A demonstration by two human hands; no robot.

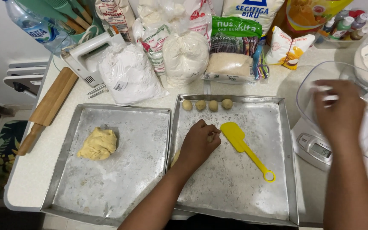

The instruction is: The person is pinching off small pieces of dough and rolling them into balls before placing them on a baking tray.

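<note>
Overhead, left hand [199, 145] pinches dough [210, 137] above floured tray [235, 179]; right hand's [339, 111] grip blurred, unclear.

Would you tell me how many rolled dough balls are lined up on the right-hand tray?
4, in a row along the far edge. The left hand may hide another piece.

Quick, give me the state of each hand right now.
Left hand: curled on a small dough piece over the right tray.
Right hand: blurred, reaching into the clear bowl; grip cannot be told.
</note>
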